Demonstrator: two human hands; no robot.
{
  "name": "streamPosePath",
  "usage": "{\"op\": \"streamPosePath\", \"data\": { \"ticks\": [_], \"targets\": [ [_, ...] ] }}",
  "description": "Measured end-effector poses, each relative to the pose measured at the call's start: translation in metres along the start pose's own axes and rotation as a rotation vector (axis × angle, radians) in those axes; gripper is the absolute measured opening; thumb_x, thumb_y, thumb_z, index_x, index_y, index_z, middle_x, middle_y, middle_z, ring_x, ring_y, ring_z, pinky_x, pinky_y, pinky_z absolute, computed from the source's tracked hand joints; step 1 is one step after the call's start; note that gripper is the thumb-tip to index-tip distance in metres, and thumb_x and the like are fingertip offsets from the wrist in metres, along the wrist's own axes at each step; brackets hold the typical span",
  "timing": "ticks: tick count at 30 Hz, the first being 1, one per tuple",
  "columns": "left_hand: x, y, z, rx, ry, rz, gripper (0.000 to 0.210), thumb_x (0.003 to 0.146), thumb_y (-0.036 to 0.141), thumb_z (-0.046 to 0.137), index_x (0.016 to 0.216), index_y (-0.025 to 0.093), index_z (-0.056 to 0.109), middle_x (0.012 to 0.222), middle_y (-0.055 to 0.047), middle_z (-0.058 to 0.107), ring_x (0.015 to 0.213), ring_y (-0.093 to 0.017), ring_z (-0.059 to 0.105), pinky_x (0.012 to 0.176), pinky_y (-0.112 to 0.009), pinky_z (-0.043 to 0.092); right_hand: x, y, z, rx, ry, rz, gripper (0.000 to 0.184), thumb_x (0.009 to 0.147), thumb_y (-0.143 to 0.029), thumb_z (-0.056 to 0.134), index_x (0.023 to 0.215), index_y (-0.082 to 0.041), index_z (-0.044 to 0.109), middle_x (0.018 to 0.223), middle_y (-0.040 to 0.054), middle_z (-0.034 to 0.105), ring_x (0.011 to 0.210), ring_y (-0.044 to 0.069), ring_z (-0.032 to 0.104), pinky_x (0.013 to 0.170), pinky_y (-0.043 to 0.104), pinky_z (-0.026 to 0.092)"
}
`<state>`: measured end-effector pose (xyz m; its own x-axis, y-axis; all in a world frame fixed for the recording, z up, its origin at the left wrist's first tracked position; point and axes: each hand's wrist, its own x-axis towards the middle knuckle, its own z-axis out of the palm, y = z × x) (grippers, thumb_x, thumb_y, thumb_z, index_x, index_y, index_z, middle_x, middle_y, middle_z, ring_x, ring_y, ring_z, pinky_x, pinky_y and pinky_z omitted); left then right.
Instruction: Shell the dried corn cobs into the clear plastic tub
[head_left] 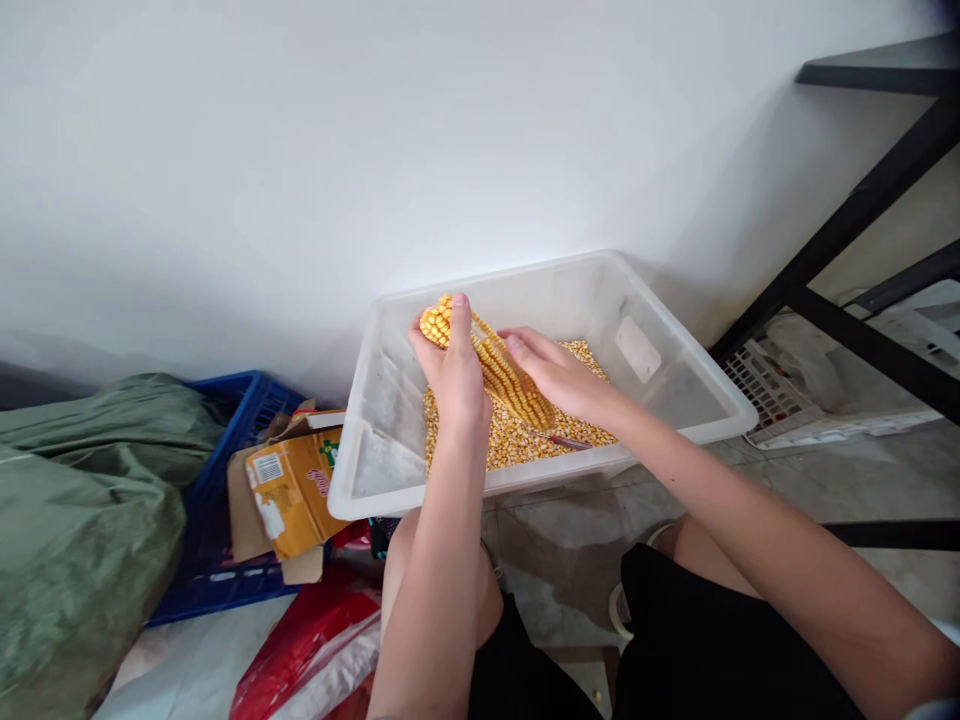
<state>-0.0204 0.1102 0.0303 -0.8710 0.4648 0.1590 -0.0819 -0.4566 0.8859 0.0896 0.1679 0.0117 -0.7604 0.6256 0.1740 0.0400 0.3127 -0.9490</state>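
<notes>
My left hand (pixel 456 370) grips the upper end of a yellow ear of corn (pixel 506 378), with its thumb laid over the top. The ear is tilted, its lower end pointing down and to the right. My right hand (pixel 551 372) is closed against the ear's right side, and its fingers are partly hidden behind the corn. A pale gap without kernels shows along the ear near the right fingertips. Below both hands, loose corn kernels (pixel 514 447) cover the bottom of a translucent plastic bin (pixel 540 285). A thin tool with a reddish handle (pixel 570 443) lies on the kernels.
Behind the bin is a white wall (pixel 300 150). On the left stand a blue crate (pixel 202 590), a torn yellow carton (pixel 289 490) and a green cloth or sack (pixel 90 500). A red bag (pixel 300 640) lies in front. Black metal framing (pixel 847 220) and a white basket (pixel 772 400) are at right.
</notes>
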Motion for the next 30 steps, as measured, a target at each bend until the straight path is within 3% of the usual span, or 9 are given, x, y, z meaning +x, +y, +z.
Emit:
{"op": "streamPosePath", "data": {
  "ticks": [3,7,13,20,30],
  "targets": [
    [-0.002,-0.002,0.003,-0.045,-0.019,-0.041,0.054,0.067,0.059,0.079,0.099,0.024,0.053,0.089,-0.001,0.059,0.085,-0.017,0.061,0.071,-0.029,0.049,-0.004,-0.005,0.005,-0.148,-0.027,-0.023,0.049,0.096,-0.066,0.037,0.114,-0.026,0.058,0.102,0.0064,0.071,0.094,0.025,0.065,0.077,0.036,0.049],
    [-0.009,-0.004,0.008,-0.092,-0.091,-0.098,0.048,0.068,0.052,0.081,0.098,0.023,0.057,0.092,-0.002,0.060,0.085,-0.016,0.061,0.073,-0.028,0.049,-0.001,-0.006,0.007,-0.180,0.061,-0.059,0.047,0.096,-0.066,0.038,0.099,-0.023,0.057,0.087,0.0045,0.069,0.078,0.022,0.064,0.063,0.031,0.044],
    [-0.024,0.001,0.015,-0.137,-0.280,-0.119,0.039,0.068,0.032,0.085,0.091,0.020,0.056,0.084,0.000,0.058,0.072,-0.011,0.056,0.068,-0.025,0.049,0.002,-0.005,0.011,-0.121,0.145,-0.185,0.044,0.100,-0.059,0.035,0.104,-0.022,0.059,0.094,0.0066,0.071,0.088,0.025,0.066,0.073,0.035,0.049],
    [-0.021,0.000,0.011,-0.056,-0.182,-0.107,0.044,0.062,0.039,0.087,0.086,0.019,0.056,0.077,-0.001,0.057,0.070,-0.013,0.056,0.063,-0.028,0.049,0.003,-0.012,0.019,-0.235,0.153,-0.210,0.047,0.102,-0.055,0.028,0.110,-0.021,0.060,0.094,0.0101,0.072,0.087,0.028,0.067,0.075,0.038,0.048],
    [-0.018,-0.003,0.009,-0.081,-0.163,-0.144,0.044,0.058,0.036,0.089,0.081,0.019,0.055,0.072,0.001,0.053,0.066,-0.013,0.053,0.060,-0.028,0.046,0.002,-0.014,0.029,-0.335,0.222,-0.159,0.048,0.102,-0.053,0.027,0.107,-0.020,0.062,0.087,0.0116,0.071,0.076,0.028,0.065,0.070,0.038,0.046]
  ]
}}
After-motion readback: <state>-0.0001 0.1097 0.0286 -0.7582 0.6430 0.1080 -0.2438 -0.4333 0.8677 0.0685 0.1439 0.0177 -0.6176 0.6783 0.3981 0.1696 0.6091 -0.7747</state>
